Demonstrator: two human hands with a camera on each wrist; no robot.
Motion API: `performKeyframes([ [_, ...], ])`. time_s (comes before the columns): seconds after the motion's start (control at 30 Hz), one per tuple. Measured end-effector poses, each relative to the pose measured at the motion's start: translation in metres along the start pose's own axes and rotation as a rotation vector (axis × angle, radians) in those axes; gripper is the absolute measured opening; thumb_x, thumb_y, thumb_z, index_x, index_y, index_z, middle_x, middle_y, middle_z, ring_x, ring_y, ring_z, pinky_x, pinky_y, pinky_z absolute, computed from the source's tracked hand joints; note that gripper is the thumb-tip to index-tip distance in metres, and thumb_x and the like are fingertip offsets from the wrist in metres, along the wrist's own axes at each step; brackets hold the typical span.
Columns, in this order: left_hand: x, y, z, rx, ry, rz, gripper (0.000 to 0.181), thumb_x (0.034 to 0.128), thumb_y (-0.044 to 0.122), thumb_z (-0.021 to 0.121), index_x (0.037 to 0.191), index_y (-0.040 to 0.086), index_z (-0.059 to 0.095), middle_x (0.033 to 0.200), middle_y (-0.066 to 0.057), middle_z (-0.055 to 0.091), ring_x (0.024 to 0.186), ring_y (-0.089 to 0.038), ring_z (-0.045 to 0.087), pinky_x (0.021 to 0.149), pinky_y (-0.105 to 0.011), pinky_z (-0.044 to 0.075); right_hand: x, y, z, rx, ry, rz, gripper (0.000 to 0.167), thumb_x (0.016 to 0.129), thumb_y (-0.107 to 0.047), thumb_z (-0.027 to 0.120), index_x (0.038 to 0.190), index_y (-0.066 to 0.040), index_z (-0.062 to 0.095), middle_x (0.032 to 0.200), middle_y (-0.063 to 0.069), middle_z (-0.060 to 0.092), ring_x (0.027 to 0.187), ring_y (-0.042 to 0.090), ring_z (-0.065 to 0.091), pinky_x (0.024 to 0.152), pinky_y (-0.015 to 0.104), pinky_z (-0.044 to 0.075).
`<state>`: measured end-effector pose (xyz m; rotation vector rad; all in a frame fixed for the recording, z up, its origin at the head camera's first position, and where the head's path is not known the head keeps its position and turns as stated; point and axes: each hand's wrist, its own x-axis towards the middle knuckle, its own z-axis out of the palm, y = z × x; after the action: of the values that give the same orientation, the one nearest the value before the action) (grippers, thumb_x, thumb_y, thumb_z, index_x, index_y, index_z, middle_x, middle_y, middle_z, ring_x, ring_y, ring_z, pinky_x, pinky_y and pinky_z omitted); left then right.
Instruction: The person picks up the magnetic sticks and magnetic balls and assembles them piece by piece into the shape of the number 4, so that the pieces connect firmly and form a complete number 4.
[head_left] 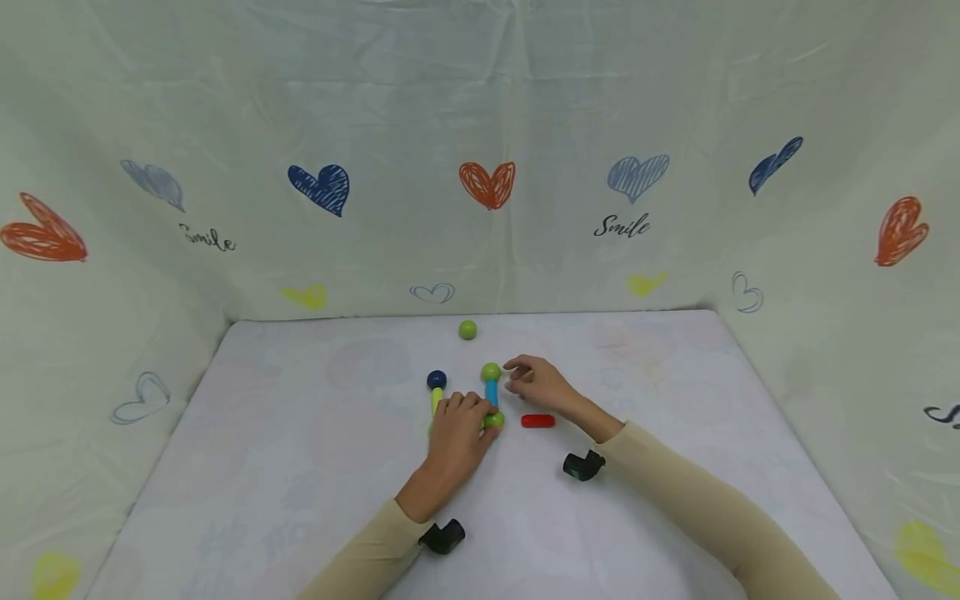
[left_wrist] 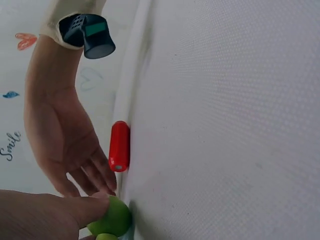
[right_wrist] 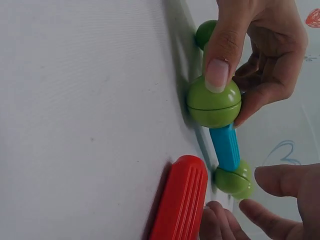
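My left hand (head_left: 456, 433) pinches a light green ball (right_wrist: 215, 102) between thumb and fingers. From this ball a ribbed blue stick (head_left: 491, 392) runs away to another green ball (head_left: 491, 372). Just right of that far ball is my right hand (head_left: 542, 385), its thumb and fingers parted around empty space. A red ribbed stick (head_left: 537, 421) lies on the table below the right hand. Left of the blue stick, a yellow-green stick (head_left: 437, 400) carries a dark blue ball (head_left: 437, 380) on its far end; the left hand partly covers its near end.
A loose green ball (head_left: 467, 329) sits near the back edge of the white table (head_left: 300, 467). Behind the table hangs a pale curtain (head_left: 405, 100) printed with hearts. Black wrist cameras (head_left: 583, 466) sit at both sleeves.
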<state>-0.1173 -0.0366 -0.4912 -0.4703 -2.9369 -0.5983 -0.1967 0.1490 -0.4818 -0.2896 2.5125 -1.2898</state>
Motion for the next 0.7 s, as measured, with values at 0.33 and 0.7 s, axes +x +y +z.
performKeyframes([
  [0.33, 0.002, -0.004, -0.003, 0.006, -0.035, 0.033, 0.029, 0.089, 0.027, 0.088, 0.113, 0.015, 0.078, 0.107, -0.003, 0.07, 0.102, -0.024, 0.059, 0.098, -0.047, 0.05, -0.025, 0.015, -0.011, -0.095, -0.005, -0.074, 0.027, 0.097, -0.007, 0.07, 0.123, 0.001, 0.07, 0.107, 0.012, 0.071, 0.1, 0.029, 0.072, 0.087, 0.042, 0.06],
  [0.7, 0.004, -0.009, -0.008, -0.029, -0.068, 0.06, 0.029, 0.0897, 0.023, 0.087, 0.116, 0.015, 0.078, 0.104, -0.001, 0.071, 0.101, -0.023, 0.061, 0.091, -0.043, 0.047, -0.049, 0.022, -0.009, -0.2, -0.03, -0.138, 0.024, 0.092, -0.004, 0.079, 0.115, -0.001, 0.073, 0.106, 0.009, 0.072, 0.095, 0.022, 0.068, 0.086, 0.036, 0.058],
])
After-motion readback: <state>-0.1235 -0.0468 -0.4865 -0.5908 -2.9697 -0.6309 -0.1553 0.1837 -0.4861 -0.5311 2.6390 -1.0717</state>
